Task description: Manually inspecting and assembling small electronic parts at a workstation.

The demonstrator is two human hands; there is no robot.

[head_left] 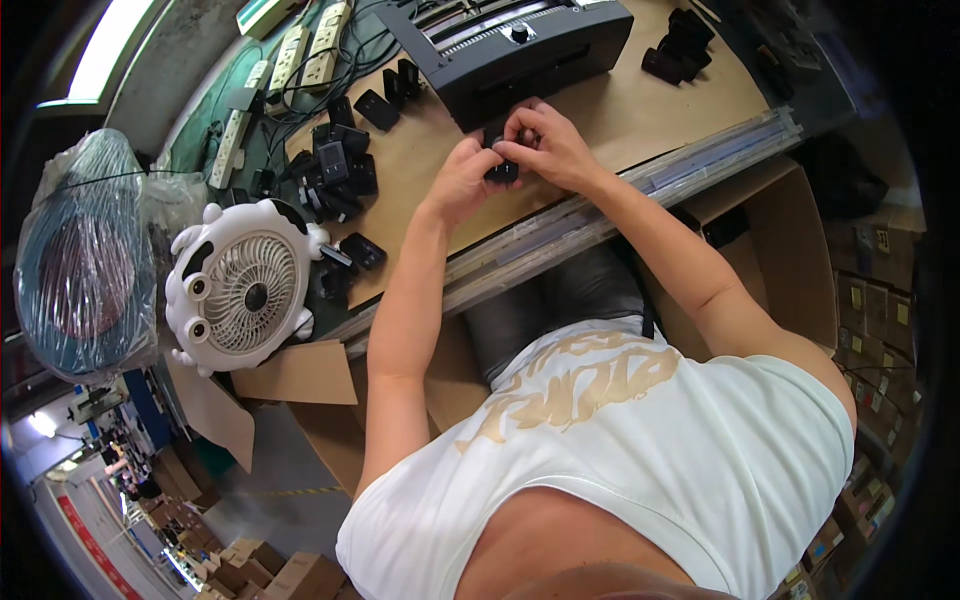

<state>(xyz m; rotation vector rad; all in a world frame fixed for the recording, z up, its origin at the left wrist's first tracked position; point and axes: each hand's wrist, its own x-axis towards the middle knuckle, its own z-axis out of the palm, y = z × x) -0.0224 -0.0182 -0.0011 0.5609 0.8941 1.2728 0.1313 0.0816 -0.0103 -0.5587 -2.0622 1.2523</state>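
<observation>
Just in front of a dark grey machine (540,55), a small black block (503,172) is between my two hands; it resembles the power adapters nearby, but my fingers cover much of it. My left hand (464,182) grips it from the left, thumb on top. From the right, my right hand (552,150) is closed with its fingertips pinched at the block's upper end; whether they hold a separate part is hidden. A heap of black power adapters (335,163) lies to the left on the brown table covering (405,160).
More black pieces (680,48) lie at the far right. Power strips (325,45) and tangled cables run along the back left. A white fan (250,285) stands left, beside a plastic-wrapped round object (85,260). Taped rails (660,180) edge the table; an open carton (790,240) sits below right.
</observation>
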